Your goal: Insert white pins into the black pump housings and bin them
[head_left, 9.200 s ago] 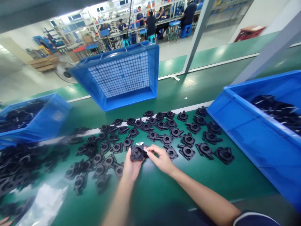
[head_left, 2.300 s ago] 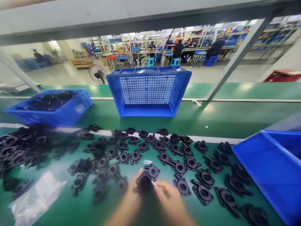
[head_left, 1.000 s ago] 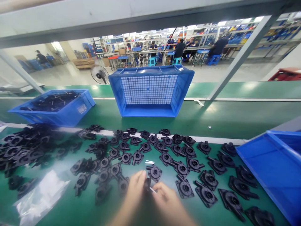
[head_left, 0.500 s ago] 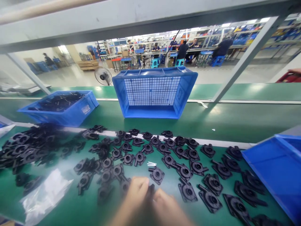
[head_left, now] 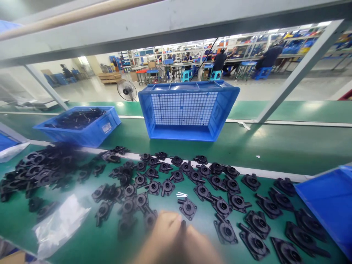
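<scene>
My two hands sit at the bottom edge, close together and blurred. My left hand (head_left: 162, 234) curls round a small black plastic part (head_left: 183, 224), of which only a dark sliver shows between the hands. My right hand (head_left: 199, 246) presses in from the right, its fingers smeared and partly cut off. Just beyond the hands lies another black round-faced part (head_left: 187, 207), and a few thin white pins (head_left: 182, 194) rest on the green belt. Several more black parts (head_left: 220, 183) spread in rows across the belt.
A blue mesh crate (head_left: 189, 110) stands tipped on its side at the back. A blue bin (head_left: 79, 124) of black parts is at back left, another blue bin (head_left: 327, 205) at right. A clear plastic bag (head_left: 62, 223) and a heap of parts (head_left: 41, 172) lie left. Other people work far behind.
The view has tilted upward, so my hands have slid lower in the frame and are now largely cut off. They stay together on the black part; the white pin seen earlier no longer shows.
</scene>
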A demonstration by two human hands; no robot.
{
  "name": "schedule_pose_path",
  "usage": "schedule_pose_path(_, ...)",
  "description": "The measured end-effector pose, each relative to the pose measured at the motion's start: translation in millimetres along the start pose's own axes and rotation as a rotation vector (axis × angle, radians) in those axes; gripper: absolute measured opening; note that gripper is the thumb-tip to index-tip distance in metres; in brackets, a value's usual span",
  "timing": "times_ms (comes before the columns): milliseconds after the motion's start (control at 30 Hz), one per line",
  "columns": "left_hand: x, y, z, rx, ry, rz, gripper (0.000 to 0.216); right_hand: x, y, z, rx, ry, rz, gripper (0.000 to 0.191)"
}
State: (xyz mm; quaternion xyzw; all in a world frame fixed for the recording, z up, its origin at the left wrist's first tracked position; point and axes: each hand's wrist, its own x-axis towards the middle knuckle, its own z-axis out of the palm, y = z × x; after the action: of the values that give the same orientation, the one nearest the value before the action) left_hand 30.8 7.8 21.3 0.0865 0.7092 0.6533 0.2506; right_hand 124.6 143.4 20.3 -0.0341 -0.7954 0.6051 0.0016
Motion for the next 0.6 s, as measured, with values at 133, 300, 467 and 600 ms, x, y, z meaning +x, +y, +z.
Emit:
schedule_pose_path(133,-1,11,3,0.083,-0.017,0.104,0.04,2,-2,3,0.058,0.077,0.003,0.022)
schedule_pose_path(300,-6,31,8,0.131,-0.134,0.221,0.046,2,-3,-1,0.153,0.207,0.028,0.031)
schedule_pose_path(467,-3,23,8,0.007,-0.266,0.152,0.051,6,5,-7,0.186,0.234,0.024,0.034)
schedule_pose_path(600,0,22,12,-0.081,-0.19,0.085,0.051,15,27,-16,0.177,0.266,0.022,0.038)
